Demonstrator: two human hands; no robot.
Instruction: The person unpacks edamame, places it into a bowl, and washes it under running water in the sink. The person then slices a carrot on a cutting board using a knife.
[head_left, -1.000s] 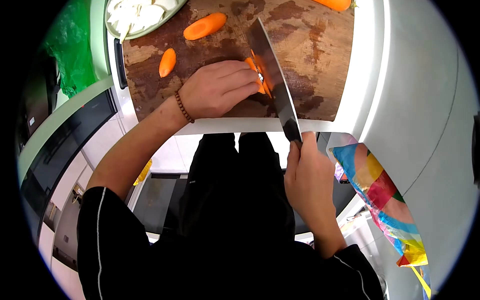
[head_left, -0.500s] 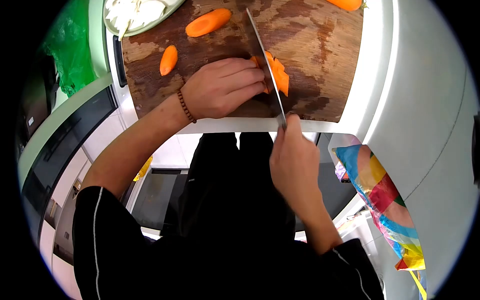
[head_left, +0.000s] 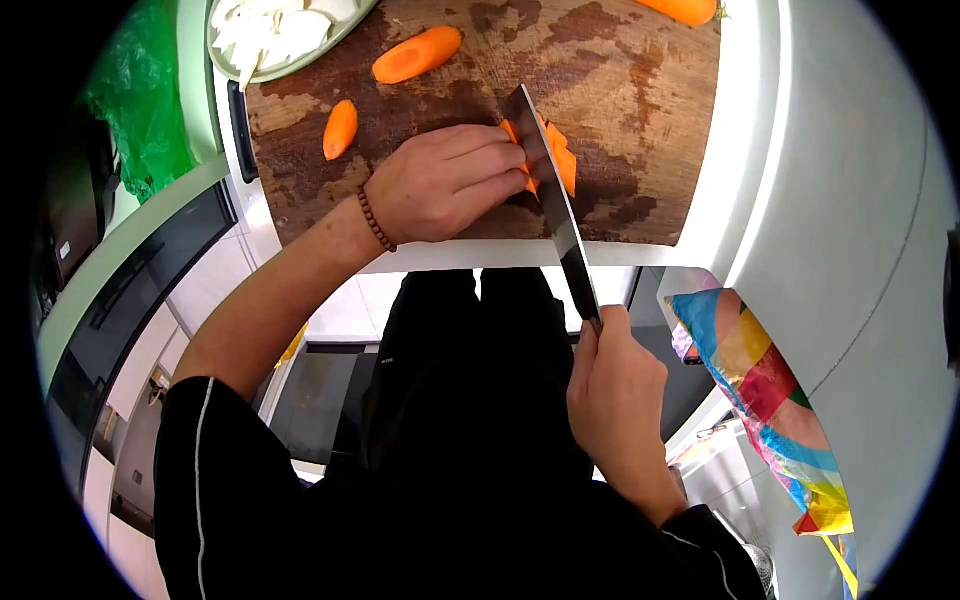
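Note:
On the wooden cutting board (head_left: pixel 650 130), my left hand (head_left: pixel 450 183) is closed with curled fingers on a piece of carrot (head_left: pixel 529 182), most of it covered by the fingertips. My right hand (head_left: pixel 620 395) grips the handle of a kitchen knife (head_left: pixel 562 215) near the board's front edge. Its blade slants up and left, right beside my left fingertips. Orange carrot slices (head_left: pixel 564 162) lie just right of the blade. A cut carrot chunk (head_left: pixel 417 55) and a smaller carrot piece (head_left: pixel 341 130) rest farther left, and another carrot (head_left: pixel 685 9) is at the far right edge.
A pale green plate (head_left: pixel 262 76) with white slices (head_left: pixel 285 30) overlaps the board's back left. A green plastic bag (head_left: pixel 140 110) hangs at far left. A colourful bag (head_left: pixel 765 400) is at the right, beside the grey-white surface (head_left: pixel 860 200).
My right hand has drawn the knife back toward my body and slightly right, so its tip now sits lower on the board. My left hand stays nearly in place on the carrot.

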